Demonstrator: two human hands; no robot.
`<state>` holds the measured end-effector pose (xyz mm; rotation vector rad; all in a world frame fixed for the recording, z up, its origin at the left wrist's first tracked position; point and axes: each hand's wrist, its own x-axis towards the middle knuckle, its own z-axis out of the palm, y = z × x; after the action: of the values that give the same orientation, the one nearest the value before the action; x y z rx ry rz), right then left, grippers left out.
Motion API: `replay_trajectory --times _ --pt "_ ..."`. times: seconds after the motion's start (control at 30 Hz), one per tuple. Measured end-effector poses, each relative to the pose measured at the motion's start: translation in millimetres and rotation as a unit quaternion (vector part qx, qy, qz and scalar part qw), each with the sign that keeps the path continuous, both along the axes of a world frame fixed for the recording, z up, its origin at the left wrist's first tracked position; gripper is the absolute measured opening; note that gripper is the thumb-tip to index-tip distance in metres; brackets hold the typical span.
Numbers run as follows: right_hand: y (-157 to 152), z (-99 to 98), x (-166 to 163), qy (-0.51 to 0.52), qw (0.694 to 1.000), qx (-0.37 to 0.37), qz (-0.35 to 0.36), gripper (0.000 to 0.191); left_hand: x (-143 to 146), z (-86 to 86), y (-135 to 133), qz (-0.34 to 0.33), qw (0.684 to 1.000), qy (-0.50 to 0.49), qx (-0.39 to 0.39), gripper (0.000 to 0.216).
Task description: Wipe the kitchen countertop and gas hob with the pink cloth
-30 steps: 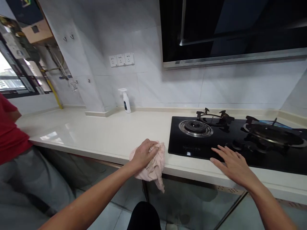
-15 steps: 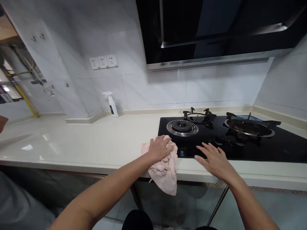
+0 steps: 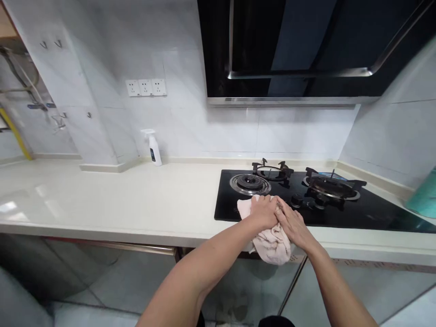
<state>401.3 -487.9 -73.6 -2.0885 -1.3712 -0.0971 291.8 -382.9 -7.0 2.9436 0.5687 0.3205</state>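
A pale pink cloth lies bunched on the front edge of the black gas hob, its lower end hanging over the counter edge. My left hand is closed on the upper part of the cloth and presses it down. Against it from the right, my right hand has its fingers on the same cloth, touching my left fingers. Part of the cloth is hidden under both hands. Just behind them are a round burner without its pan support and the control knobs.
Pan supports stand on the hob's back and right burners. A white spray bottle is by the wall on the pale countertop. Overhead hangs a black range hood. A green object stands at the far right.
My left hand has moved the cloth rightward from the hob's left corner along its front edge. My right hand, spread and apart before, now meets the cloth. The view has shifted right.
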Motion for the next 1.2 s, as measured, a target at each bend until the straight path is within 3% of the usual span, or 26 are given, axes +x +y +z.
replay_trajectory --times 0.13,0.3,0.37,0.5,0.57,0.7,0.8,0.87,0.97,1.07,1.2 --pt "2 -4.8 8 -0.049 0.998 -0.003 0.025 0.064 -25 1.7 13 -0.037 0.999 0.004 -0.024 0.056" --pt "5 -14.5 17 -0.091 0.994 -0.056 0.020 0.066 -94 1.5 49 -0.057 0.997 0.017 -0.052 0.068" --pt "7 -17.9 19 -0.092 0.994 -0.054 0.025 0.066 -120 1.3 69 -0.041 0.997 0.006 -0.064 0.067" --pt "7 -17.1 21 -0.091 0.994 -0.057 0.021 0.067 -156 -1.9 114 0.057 0.996 -0.024 -0.056 0.066" --pt "4 -9.4 23 -0.073 0.994 -0.081 0.020 0.068 -163 -6.4 132 0.091 0.994 -0.025 -0.048 0.065" --pt "-4 17.8 14 -0.048 0.993 -0.104 0.019 0.071 -165 -18.6 146 0.089 0.995 -0.017 -0.041 0.063" --pt "3 36.4 -18 -0.063 0.994 -0.083 0.046 0.073 -164 -24.6 145 0.080 0.996 -0.015 -0.034 0.065" --pt "18 44.4 -45 -0.060 0.988 -0.115 0.079 0.072 -164 -25.9 145 0.079 0.997 -0.010 -0.024 0.066" --pt "44 52.6 -73 -0.061 0.982 -0.167 0.068 0.071 -164 -26.5 148 0.078 0.997 -0.005 -0.006 0.066" --pt "63 60.6 -73 -0.059 0.981 -0.170 0.076 0.068 -163 -27.6 152 0.078 0.997 -0.010 -0.001 0.064" --pt "71 68.5 -48 -0.046 0.983 -0.161 0.070 0.061 -163 -29.5 158 0.093 0.996 -0.012 -0.009 0.066"
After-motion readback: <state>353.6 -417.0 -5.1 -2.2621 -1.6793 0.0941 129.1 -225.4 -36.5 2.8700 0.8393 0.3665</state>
